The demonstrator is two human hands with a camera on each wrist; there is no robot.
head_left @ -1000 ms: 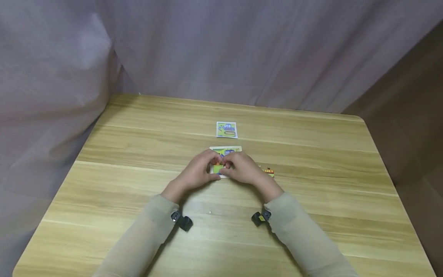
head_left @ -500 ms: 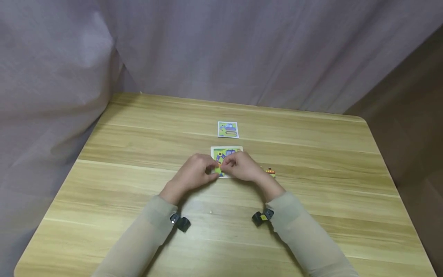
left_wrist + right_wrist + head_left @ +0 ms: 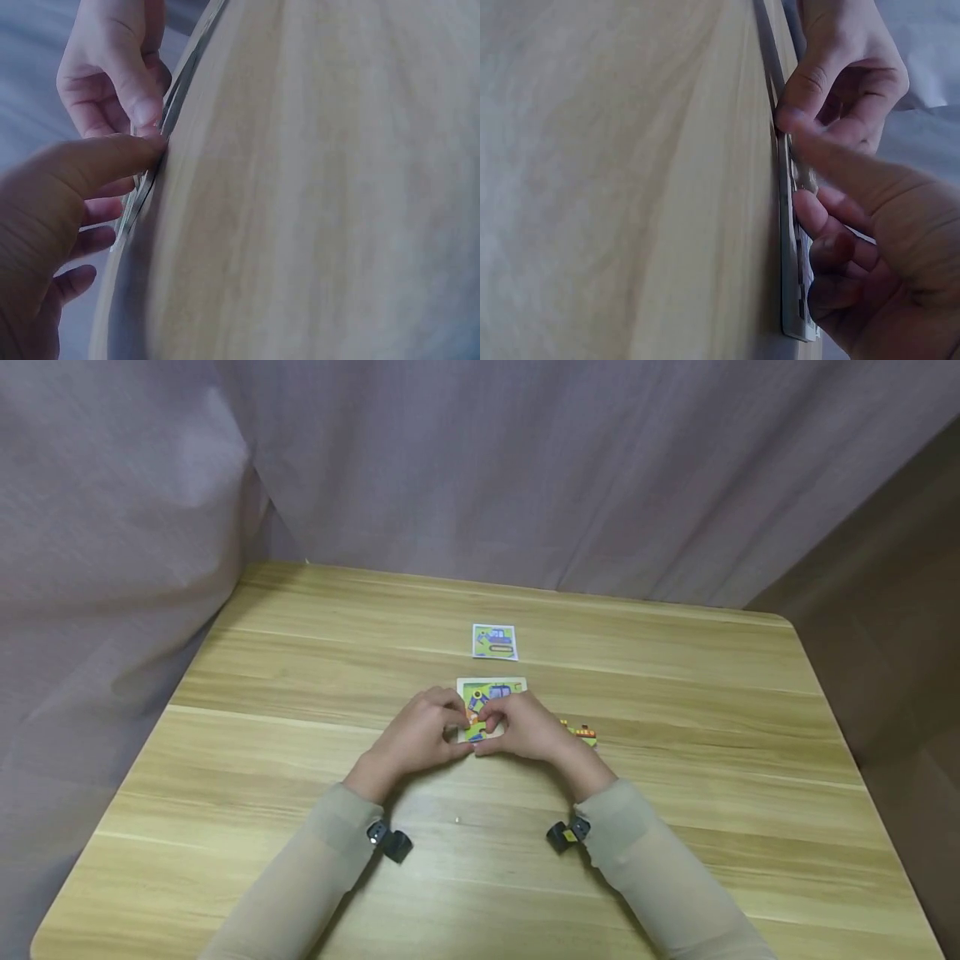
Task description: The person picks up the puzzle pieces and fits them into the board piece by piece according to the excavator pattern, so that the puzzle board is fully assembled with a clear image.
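Note:
A small square puzzle board [image 3: 501,690] with a green, blue and orange picture lies flat at the middle of the wooden table [image 3: 675,827]. Both hands meet over its near half. My left hand [image 3: 450,727] has its thumb against the board's near edge [image 3: 174,112] and its fingers curled on top. My right hand [image 3: 497,725] does the same from the right, with its thumb along the edge [image 3: 789,247] and its fingertips on the picture. The near part of the picture is hidden under the fingers.
A small picture card [image 3: 494,642] lies beyond the board. A loose orange and green puzzle piece [image 3: 582,732] sits just right of my right hand. Grey curtains hang behind and to the left of the table.
Half a second ago the fingertips held a green piece just above the board's near edge. Now both hands are closer together and lower on the board, and the piece no longer shows apart from it.

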